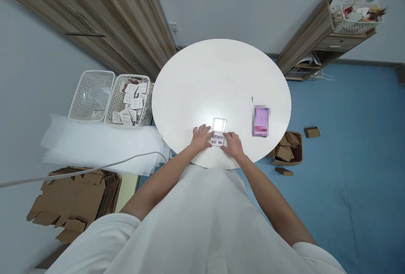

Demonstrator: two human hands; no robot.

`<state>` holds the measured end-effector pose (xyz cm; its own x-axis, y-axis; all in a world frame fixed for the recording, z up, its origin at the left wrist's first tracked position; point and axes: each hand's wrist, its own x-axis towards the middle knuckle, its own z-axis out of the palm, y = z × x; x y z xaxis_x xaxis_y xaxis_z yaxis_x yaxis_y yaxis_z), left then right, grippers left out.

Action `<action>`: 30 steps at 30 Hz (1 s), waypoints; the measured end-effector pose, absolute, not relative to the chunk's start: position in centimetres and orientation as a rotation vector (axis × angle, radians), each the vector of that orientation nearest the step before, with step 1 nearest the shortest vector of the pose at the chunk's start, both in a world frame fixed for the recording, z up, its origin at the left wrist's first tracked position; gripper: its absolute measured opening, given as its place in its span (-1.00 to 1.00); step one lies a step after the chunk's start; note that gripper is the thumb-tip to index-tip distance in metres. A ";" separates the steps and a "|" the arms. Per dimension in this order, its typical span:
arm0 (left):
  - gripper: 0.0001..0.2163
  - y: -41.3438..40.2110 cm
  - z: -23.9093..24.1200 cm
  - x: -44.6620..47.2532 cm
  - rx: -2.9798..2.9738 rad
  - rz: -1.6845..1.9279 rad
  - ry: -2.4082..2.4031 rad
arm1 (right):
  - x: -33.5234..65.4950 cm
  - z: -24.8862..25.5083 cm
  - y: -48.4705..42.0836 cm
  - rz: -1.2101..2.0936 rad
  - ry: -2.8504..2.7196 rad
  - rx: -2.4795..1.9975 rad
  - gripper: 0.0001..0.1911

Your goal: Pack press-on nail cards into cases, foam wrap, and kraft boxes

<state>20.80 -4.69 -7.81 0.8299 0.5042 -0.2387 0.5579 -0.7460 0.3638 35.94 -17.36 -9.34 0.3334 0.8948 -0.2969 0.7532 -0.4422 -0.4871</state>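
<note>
Packing room: flat cartons [76, 200], stock baskets [129, 99]

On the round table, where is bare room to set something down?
The round white table is bare across its far half and left side. The near edge is crowded: left hand and right hand flank the open clear case; the purple card lies right.

I see bright, even indoor light. Strong glare patch on white round table [221, 76] just beyond clear case [218, 132] (washes out case lid). Shadows faint. Heavy fisheye: walls, cabinets bow at edges. Purple item [261, 121] pixelated. White sheets [101, 143] at my left look smeared, soft.
</note>
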 end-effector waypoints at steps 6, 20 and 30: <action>-0.45 -4.6 -7.9 20.7 2.561 -0.168 0.774 | 35.9 -9.2 -17.4 0.779 -1.488 -2.352 -0.38; -0.32 -4.8 -8.3 19.7 2.177 -0.071 0.863 | 35.8 -9.0 -18.3 0.878 -1.263 -2.248 -0.30; -0.56 -5.9 -9.3 19.5 1.346 0.015 1.133 | 37.1 -8.5 -17.0 1.150 -0.767 -2.168 -0.45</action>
